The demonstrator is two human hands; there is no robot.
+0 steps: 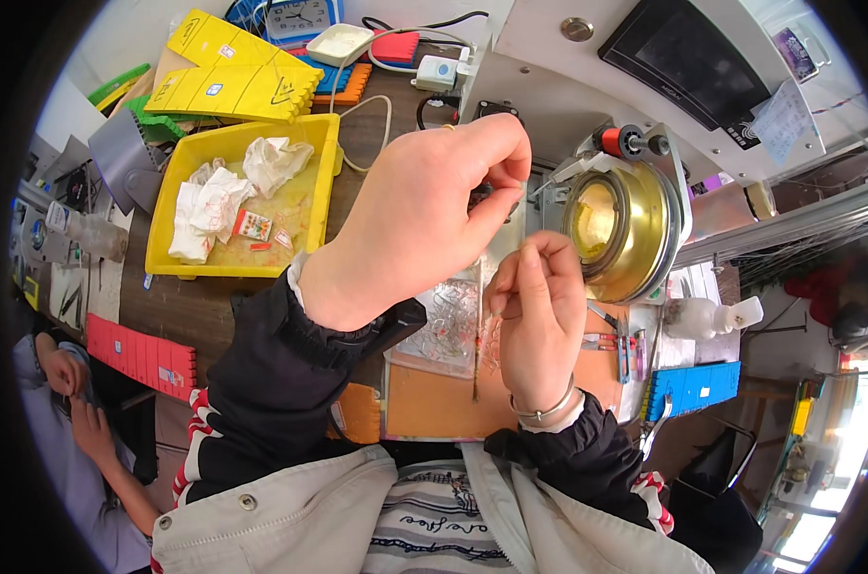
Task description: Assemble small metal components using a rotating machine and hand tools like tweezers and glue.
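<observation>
My left hand [419, 206] is raised in front of the machine, thumb and forefinger pinched together. Whatever lies between those fingertips is too small to name. Just below and to its right is my right hand [544, 320], fingers curled and thumb pressed to the forefinger; its grip hides anything held. A very fine strand may run between the two hands, but it is hard to see. Right beside them stands a shiny gold-coloured round drum [635, 234] on the machine. A clear tray [440, 330] of thin, tangled pieces lies beneath, on a tan board [429, 407].
A yellow bin [333, 143] holds crumpled tissues at left. Notched yellow cards [228, 91] lie behind it. Pliers [623, 354], a white bottle [706, 318] and a blue notched card [694, 390] are at right. A red spool [620, 142] tops the drum. Another person's hands [75, 397] show far left.
</observation>
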